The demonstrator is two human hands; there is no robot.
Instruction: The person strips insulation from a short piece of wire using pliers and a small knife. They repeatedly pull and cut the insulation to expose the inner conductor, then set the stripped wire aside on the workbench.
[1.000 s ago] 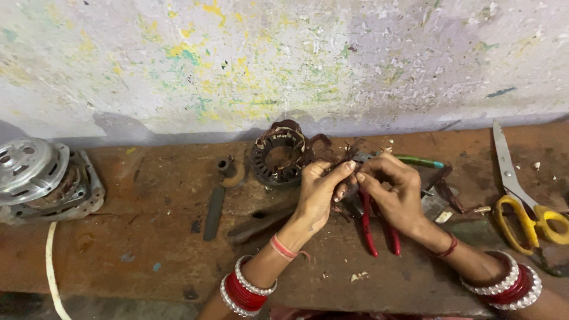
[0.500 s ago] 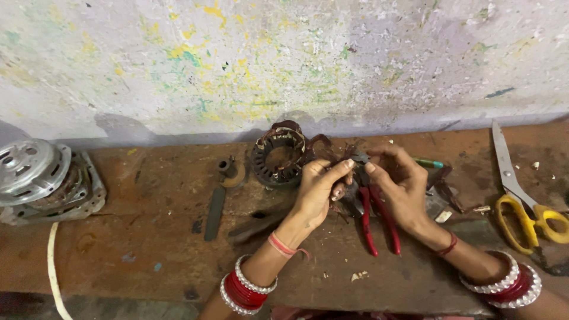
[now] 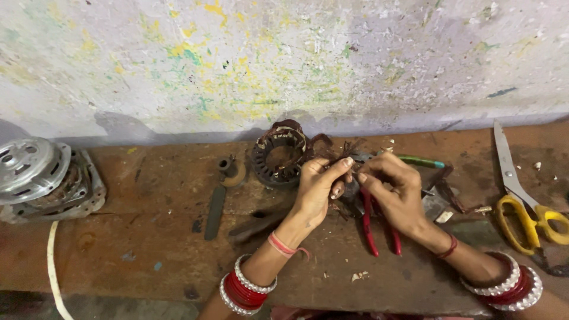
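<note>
My left hand [image 3: 317, 186] and my right hand [image 3: 394, 189] meet over a wooden bench, fingertips pinched together on a tuft of dark copper wire strands [image 3: 344, 149]. The strands lead from a round motor stator [image 3: 280, 153] that stands just left of my left hand. Red-handled pliers [image 3: 379, 228] lie on the bench below my hands, partly hidden by them. Both wrists carry red and white bangles.
A silver motor housing [image 3: 41, 178] sits at the far left with a white cord [image 3: 53, 266] below it. Yellow-handled scissors [image 3: 521, 195] lie at the right. A green-handled tool [image 3: 422, 161], a flat dark bar [image 3: 214, 212] and small metal parts lie about. A paint-spattered wall rises behind.
My hands stay pinched on the wire strands, shifting only slightly. The pliers and other things have not moved.
</note>
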